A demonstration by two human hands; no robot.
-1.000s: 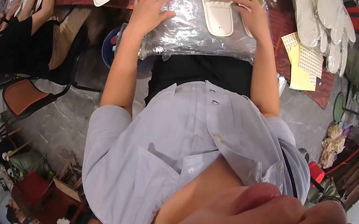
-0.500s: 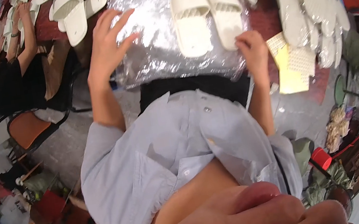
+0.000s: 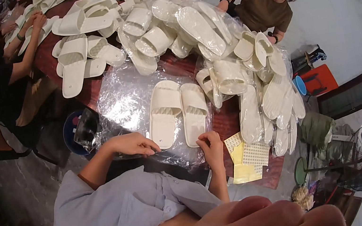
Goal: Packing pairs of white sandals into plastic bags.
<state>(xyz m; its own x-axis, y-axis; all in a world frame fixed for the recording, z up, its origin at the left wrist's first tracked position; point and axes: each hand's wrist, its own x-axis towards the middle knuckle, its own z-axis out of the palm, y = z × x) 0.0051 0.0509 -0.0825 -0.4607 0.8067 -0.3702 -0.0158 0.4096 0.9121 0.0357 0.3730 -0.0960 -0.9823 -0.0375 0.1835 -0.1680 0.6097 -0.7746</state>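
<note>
Two cream slippers lie side by side on a stack of clear plastic bags [image 3: 116,97], heels toward me. The left slipper [image 3: 163,120] has a small printed mark on its heel; the right slipper [image 3: 195,117] is just beside it. My left hand [image 3: 131,145] reaches in from the left, fingers bent together on the plastic at the near edge, by the left slipper's heel. My right hand [image 3: 211,146] is closed, with thumb and forefinger pinching at the plastic by the right slipper's heel. The exact grip of both hands is partly hidden.
A large heap of cream slippers [image 3: 154,40], many bagged, covers the table [image 3: 225,122] beyond and to the right. Yellow and white sticker sheets [image 3: 246,162] lie right of my right hand. One co-worker [image 3: 263,5] sits across, another [image 3: 8,79] at left. A blue bin [image 3: 72,136] stands left.
The view has tilted up, showing more of the table. My left hand has moved from the bags' left side to their near edge by the left slipper's heel. My right hand stays at the right heel.
</note>
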